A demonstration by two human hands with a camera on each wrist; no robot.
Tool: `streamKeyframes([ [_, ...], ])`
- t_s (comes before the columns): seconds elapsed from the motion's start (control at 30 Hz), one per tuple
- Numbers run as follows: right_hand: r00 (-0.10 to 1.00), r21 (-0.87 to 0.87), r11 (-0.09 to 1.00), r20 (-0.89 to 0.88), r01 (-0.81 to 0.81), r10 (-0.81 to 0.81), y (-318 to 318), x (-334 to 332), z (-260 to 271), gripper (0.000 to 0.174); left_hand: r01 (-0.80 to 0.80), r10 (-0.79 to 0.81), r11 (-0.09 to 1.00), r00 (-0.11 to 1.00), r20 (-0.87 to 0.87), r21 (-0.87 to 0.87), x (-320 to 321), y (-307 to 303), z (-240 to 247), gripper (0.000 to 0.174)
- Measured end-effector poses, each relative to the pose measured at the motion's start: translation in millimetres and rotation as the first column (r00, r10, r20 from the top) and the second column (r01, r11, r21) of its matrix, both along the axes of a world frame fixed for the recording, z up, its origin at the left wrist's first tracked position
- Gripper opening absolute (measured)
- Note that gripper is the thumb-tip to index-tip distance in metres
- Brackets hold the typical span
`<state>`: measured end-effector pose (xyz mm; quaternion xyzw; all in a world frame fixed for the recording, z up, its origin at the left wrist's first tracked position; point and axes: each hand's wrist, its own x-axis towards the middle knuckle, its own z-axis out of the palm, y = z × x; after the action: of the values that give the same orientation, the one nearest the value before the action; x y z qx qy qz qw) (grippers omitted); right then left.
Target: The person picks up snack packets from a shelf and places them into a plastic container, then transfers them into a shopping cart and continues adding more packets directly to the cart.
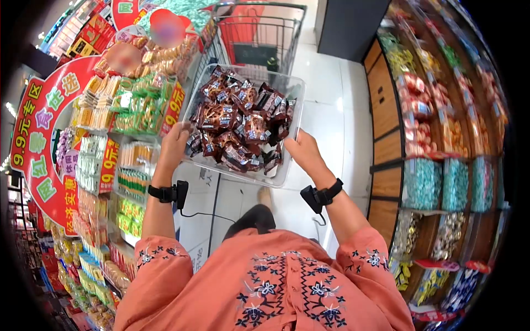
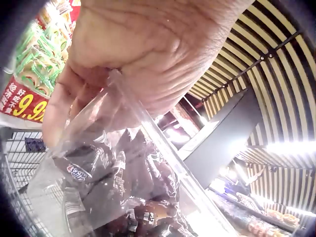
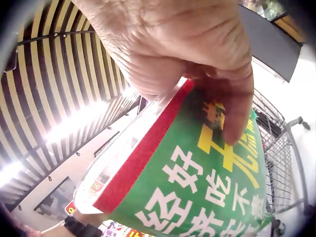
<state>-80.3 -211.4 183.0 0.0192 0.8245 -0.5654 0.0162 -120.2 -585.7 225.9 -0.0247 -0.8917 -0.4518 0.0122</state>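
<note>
A clear plastic bin [image 1: 292, 157] full of brown snack packets [image 1: 243, 118] is held up in front of the person by both hands. The left hand [image 1: 175, 144] grips its near left edge; in the left wrist view the fingers [image 2: 58, 111] lie outside the clear wall and the thumb side meets the rim. At the right edge, the right hand [image 1: 303, 150] grips the other side. In the right wrist view its fingers [image 3: 239, 106] bend over a green sign [image 3: 197, 182] with a red top strip on the bin's outer face.
A wire shopping cart [image 1: 259, 38] stands just beyond the bin. Snack shelves [image 1: 118, 154] with red price signs rise at the left. Wooden shelving [image 1: 386, 138] with bagged goods lines the right, beyond a white tiled floor [image 1: 337, 105].
</note>
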Motion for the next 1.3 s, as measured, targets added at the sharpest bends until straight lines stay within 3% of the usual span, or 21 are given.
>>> streamKeyframes([
  [0.13,0.997,-0.01,0.997,0.002,-0.077,0.077,-38,-102,-18,0.032,-0.115,0.122,0.987,0.99,0.064,-0.112,-87,-42,-19,0.026],
  [0.23,0.994,0.009,0.999,0.095,-0.052,0.051,-53,-154,-34,0.031,-0.136,0.141,0.976,0.99,0.02,-0.171,-132,-57,-44,0.025],
  [0.3,0.995,0.025,1.0,0.103,-0.017,0.014,-61,-186,-54,0.032,-0.071,0.063,0.995,0.991,-0.116,-0.066,-166,-71,-82,0.026],
  [0.4,0.973,0.095,0.994,0.227,-0.05,0.027,-65,-228,-84,0.032,-0.111,0.096,0.964,0.993,-0.073,-0.241,-193,-69,-102,0.028],
  [0.43,0.988,0.136,0.991,0.155,-0.016,-0.006,-68,-239,-96,0.032,-0.123,0.111,0.967,0.992,-0.065,-0.223,-202,-70,-114,0.031],
  [0.53,0.973,0.117,0.989,0.222,-0.095,0.067,-72,-272,-130,0.033,-0.195,0.212,0.943,0.977,0.034,-0.271,-218,-78,-153,0.032],
  [0.57,0.955,0.183,0.976,0.29,-0.119,0.062,-75,-280,-134,0.033,-0.163,0.166,0.971,0.986,0.003,-0.174,-224,-83,-170,0.031],
  [0.67,0.927,0.152,0.977,0.366,-0.152,0.087,-83,-296,-165,0.027,-0.162,0.172,0.961,0.985,0.022,-0.222,-228,-75,-178,0.026],
  [0.77,0.713,-0.104,0.993,0.691,-0.061,0.116,-89,-312,-163,0.02,-0.198,0.226,0.951,0.969,0.101,-0.236,-226,-73,-195,0.026],
  [0.87,0.616,-0.203,0.979,0.774,0.019,0.148,-103,-321,-204,0.016,-0.22,0.277,0.931,0.945,0.172,-0.293,-226,-76,-214,0.029],
  [1.0,0.548,-0.191,0.957,0.787,-0.218,0.282,-116,-321,-314,0.021,-0.243,0.319,0.927,0.913,0.257,-0.287,-221,-76,-251,0.036],
  [1.03,0.491,-0.138,0.953,0.832,-0.271,0.26,-105,-328,-258,0.023,-0.244,0.332,0.921,0.899,0.285,-0.303,-220,-75,-255,0.036],
  [1.13,0.493,-0.173,0.822,0.726,-0.543,0.479,-101,-328,-286,0.03,-0.241,0.36,0.902,0.878,0.316,-0.358,-213,-71,-269,0.038],
  [1.17,0.46,-0.131,0.804,0.762,-0.58,0.456,-102,-330,-292,0.035,-0.23,0.369,0.893,0.867,0.335,-0.388,-211,-68,-273,0.038],
  [1.2,0.426,-0.093,0.781,0.795,-0.618,0.432,-107,-338,-245,0.041,-0.218,0.379,0.882,0.855,0.355,-0.417,-210,-63,-274,0.038],
  [1.27,0.45,-0.048,0.842,0.828,-0.538,0.335,-115,-356,-186,0.042,-0.218,0.372,0.894,0.85,0.374,-0.392,-211,-62,-280,0.039],
  [1.3,0.505,-0.097,0.797,0.726,-0.596,0.467,-108,-371,-180,0.044,-0.237,0.386,0.894,0.837,0.387,-0.38,-210,-65,-286,0.04],
])
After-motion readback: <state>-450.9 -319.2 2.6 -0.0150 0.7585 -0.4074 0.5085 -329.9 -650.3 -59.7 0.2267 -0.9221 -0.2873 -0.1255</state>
